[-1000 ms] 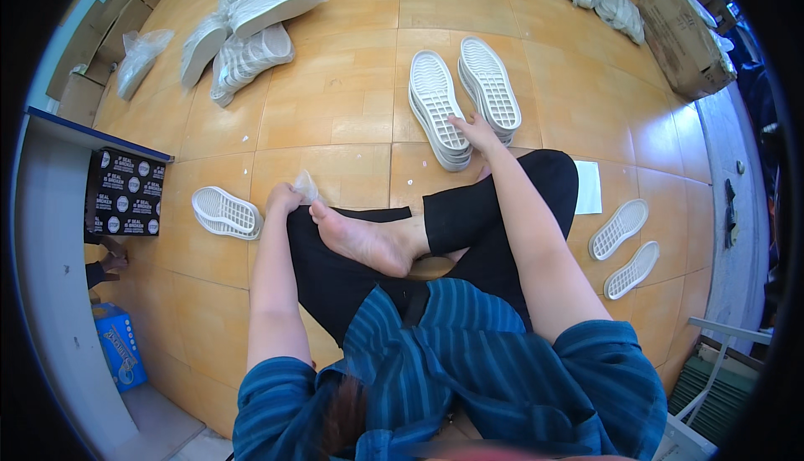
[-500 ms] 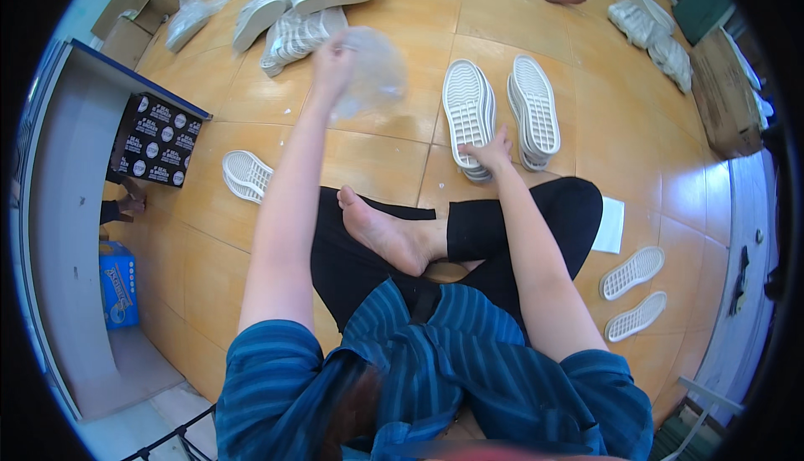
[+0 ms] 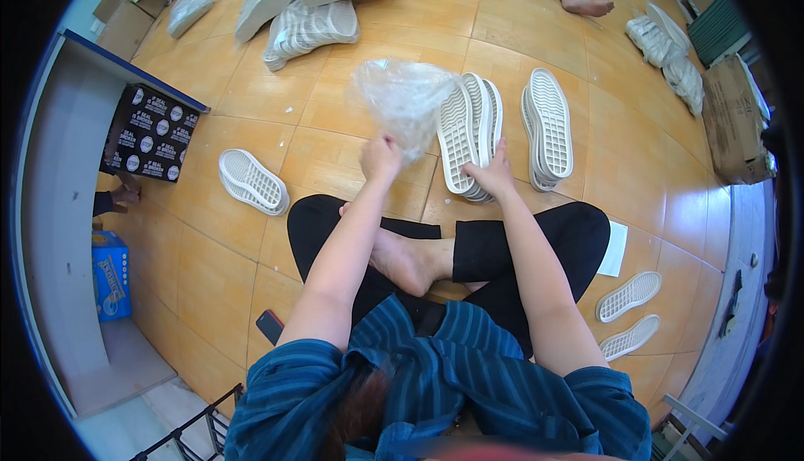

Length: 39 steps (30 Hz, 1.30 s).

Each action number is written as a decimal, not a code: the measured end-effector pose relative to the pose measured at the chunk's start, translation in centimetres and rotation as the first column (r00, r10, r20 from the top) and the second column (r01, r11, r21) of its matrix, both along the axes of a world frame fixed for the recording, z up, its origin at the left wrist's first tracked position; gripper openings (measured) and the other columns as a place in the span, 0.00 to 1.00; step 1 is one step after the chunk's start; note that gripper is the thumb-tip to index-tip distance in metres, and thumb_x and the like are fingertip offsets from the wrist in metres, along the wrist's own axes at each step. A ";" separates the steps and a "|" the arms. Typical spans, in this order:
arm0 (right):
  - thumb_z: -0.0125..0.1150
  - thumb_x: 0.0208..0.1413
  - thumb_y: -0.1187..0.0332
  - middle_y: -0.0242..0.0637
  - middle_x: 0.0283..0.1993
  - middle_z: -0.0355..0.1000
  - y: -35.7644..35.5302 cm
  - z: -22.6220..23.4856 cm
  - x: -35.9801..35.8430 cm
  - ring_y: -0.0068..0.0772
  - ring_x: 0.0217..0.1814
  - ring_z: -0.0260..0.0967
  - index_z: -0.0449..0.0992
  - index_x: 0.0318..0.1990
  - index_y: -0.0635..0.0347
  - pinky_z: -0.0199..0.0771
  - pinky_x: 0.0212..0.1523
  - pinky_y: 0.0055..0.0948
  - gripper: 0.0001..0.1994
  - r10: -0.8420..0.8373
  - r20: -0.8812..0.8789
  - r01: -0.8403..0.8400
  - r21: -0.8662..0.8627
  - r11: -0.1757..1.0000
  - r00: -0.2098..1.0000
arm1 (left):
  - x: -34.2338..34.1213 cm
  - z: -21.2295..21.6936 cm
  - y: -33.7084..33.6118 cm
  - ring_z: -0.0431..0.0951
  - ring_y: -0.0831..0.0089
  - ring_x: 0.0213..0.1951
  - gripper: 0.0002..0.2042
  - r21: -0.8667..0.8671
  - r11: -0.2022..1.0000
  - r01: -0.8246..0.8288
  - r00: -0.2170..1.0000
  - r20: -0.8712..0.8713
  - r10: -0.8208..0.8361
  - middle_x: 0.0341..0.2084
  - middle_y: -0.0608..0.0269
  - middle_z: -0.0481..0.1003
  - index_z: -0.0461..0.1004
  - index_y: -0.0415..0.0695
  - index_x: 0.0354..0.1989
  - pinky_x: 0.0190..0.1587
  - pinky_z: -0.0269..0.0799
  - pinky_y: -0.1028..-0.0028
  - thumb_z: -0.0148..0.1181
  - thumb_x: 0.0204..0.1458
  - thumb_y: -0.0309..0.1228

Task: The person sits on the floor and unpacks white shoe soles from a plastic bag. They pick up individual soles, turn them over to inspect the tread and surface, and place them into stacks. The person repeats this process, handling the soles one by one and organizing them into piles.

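My left hand (image 3: pixel 382 158) is closed on the near edge of a clear plastic bag (image 3: pixel 400 101), which spreads out just left of a stack of white shoe soles (image 3: pixel 456 139). That stack leans, its soles fanned toward the left, treads facing up. My right hand (image 3: pixel 492 175) grips the near end of this stack, thumb on the top sole and fingers along the right side. A second stack of white soles (image 3: pixel 550 126) stands apart on the right, untouched. Another small pile of soles (image 3: pixel 251 183) lies on the floor to the left of my knee.
Bagged soles (image 3: pixel 314 30) are heaped at the far left, beside a loose plastic bag (image 3: pixel 194 5). Two single soles (image 3: pixel 628 296) and a white sheet (image 3: pixel 614 249) lie right of my knee. A phone (image 3: pixel 270 325) is by my left thigh. Another person's foot (image 3: pixel 584 4) shows far off.
My left hand has brought the plastic bag down and right, close to the stack. The soles under my right hand have spread and tilted leftward.
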State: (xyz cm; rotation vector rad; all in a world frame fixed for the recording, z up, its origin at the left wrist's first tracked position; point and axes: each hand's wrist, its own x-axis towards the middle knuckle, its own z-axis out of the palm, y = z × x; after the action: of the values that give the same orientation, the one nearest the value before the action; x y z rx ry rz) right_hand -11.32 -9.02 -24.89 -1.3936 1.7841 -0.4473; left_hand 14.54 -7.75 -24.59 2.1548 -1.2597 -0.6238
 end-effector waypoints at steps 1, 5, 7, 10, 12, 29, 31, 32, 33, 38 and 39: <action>0.70 0.34 0.55 0.60 0.68 0.53 0.1 0.2 0.0 0.54 0.69 0.56 0.33 0.74 0.62 0.58 0.68 0.42 0.62 -0.009 0.021 0.009 0.002 1.000 1.000 | 0.4 0.3 -0.4 0.74 0.54 0.50 0.09 -0.067 0.989 -0.133 0.991 -0.021 0.132 0.46 0.52 0.76 0.76 0.47 0.39 0.50 0.70 0.60 0.58 0.51 0.35; 0.65 0.44 0.58 0.51 0.61 0.66 0.2 1.6 -0.5 0.46 0.60 0.69 0.50 0.70 0.62 0.68 0.61 0.40 0.46 -0.146 0.580 0.086 0.129 0.988 0.802 | 0.2 0.8 -0.7 0.63 0.50 0.62 0.12 -0.369 0.924 -0.105 0.975 0.146 0.169 0.56 0.52 0.70 0.76 0.51 0.43 0.56 0.66 0.56 0.60 0.51 0.37; 0.62 0.49 0.58 0.44 0.56 0.71 0.0 2.4 -0.9 0.41 0.56 0.72 0.60 0.64 0.61 0.70 0.59 0.39 0.35 -0.329 0.730 0.082 0.353 0.932 0.599 | -0.4 0.1 -0.3 0.60 0.51 0.64 0.15 -0.235 0.956 0.176 0.955 0.276 -0.108 0.58 0.53 0.69 0.76 0.49 0.46 0.58 0.64 0.54 0.61 0.51 0.37; 0.56 0.56 0.58 0.36 0.51 0.75 0.3 3.7 -1.4 0.35 0.54 0.73 0.69 0.58 0.60 0.72 0.57 0.40 0.24 -0.430 0.829 0.054 0.441 0.896 0.357 | -1.1 -1.7 0.0 0.61 0.51 0.65 0.17 0.003 0.948 0.318 0.898 0.318 -0.303 0.59 0.52 0.68 0.76 0.46 0.48 0.60 0.63 0.55 0.62 0.50 0.37; 0.56 0.57 0.58 0.36 0.52 0.75 1.7 4.7 -1.9 0.35 0.54 0.73 0.68 0.59 0.60 0.72 0.57 0.40 0.24 -0.413 0.890 0.009 0.419 0.908 0.195 | -1.0 -2.9 -0.3 0.65 0.51 0.62 0.17 0.090 0.948 0.304 0.925 0.209 -0.317 0.58 0.51 0.69 0.76 0.46 0.49 0.60 0.65 0.56 0.63 0.50 0.37; 0.49 0.60 0.53 0.33 0.58 0.72 9.7 6.4 -2.3 0.35 0.60 0.69 0.67 0.62 0.54 0.66 0.62 0.44 0.25 -0.388 0.921 0.017 0.388 0.921 -0.040 | 1.1 20.2 -2.0 0.80 0.64 0.44 0.13 -0.971 0.237 0.013 0.998 -0.002 -0.063 0.41 0.55 0.79 0.73 0.40 0.53 0.48 0.73 0.70 0.52 0.60 0.25; 0.49 0.60 0.53 0.33 0.57 0.73 10.0 6.3 -2.4 0.34 0.60 0.70 0.68 0.61 0.53 0.66 0.62 0.43 0.24 -0.403 0.914 0.009 0.404 0.915 -0.038 | 0.7 13.4 -1.2 0.79 0.58 0.48 0.14 -0.677 0.736 0.031 0.996 -0.042 -0.081 0.41 0.52 0.80 0.76 0.41 0.52 0.53 0.71 0.65 0.53 0.60 0.31; 0.50 0.60 0.52 0.33 0.57 0.73 10.2 6.2 -2.5 0.34 0.59 0.70 0.69 0.61 0.53 0.66 0.62 0.43 0.24 -0.396 0.917 0.002 0.397 0.918 -0.038 | 1.2 10.2 -1.3 0.79 0.58 0.48 0.15 -0.108 0.984 0.142 0.965 -0.205 -0.162 0.41 0.51 0.80 0.78 0.45 0.50 0.52 0.71 0.64 0.54 0.58 0.36; 0.50 0.60 0.52 0.33 0.56 0.73 10.3 6.1 -2.6 0.35 0.59 0.70 0.69 0.60 0.53 0.66 0.62 0.43 0.24 -0.393 0.919 -0.003 0.393 0.920 -0.037 | 1.1 6.8 -0.7 0.81 0.66 0.41 0.14 0.072 0.984 0.165 0.915 -0.384 -0.126 0.39 0.55 0.82 0.80 0.42 0.45 0.43 0.73 0.65 0.54 0.59 0.37; 0.50 0.61 0.53 0.33 0.57 0.73 10.5 5.4 -3.0 0.35 0.59 0.70 0.69 0.60 0.54 0.66 0.62 0.43 0.24 -0.394 0.918 -0.036 0.392 0.919 -0.044 | 1.7 1.2 -0.7 0.80 0.53 0.40 0.12 -0.154 0.988 -0.008 0.998 -0.062 -0.002 0.34 0.50 0.81 0.81 0.43 0.40 0.45 0.74 0.62 0.54 0.56 0.36; 0.49 0.61 0.53 0.33 0.57 0.73 10.3 5.4 -3.0 0.35 0.60 0.69 0.68 0.61 0.54 0.65 0.63 0.44 0.24 -0.405 0.913 -0.033 0.404 0.914 -0.044 | 1.7 2.0 -0.9 0.79 0.52 0.43 0.11 -0.170 0.985 -0.031 0.999 -0.032 0.026 0.37 0.51 0.80 0.81 0.44 0.37 0.47 0.72 0.60 0.55 0.55 0.36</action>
State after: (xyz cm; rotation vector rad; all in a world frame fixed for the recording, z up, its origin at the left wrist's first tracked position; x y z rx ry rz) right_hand -14.35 1.33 -19.51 -0.1828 0.6200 -0.9695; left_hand 16.26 -8.67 -22.55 2.0120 -1.2187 -0.5147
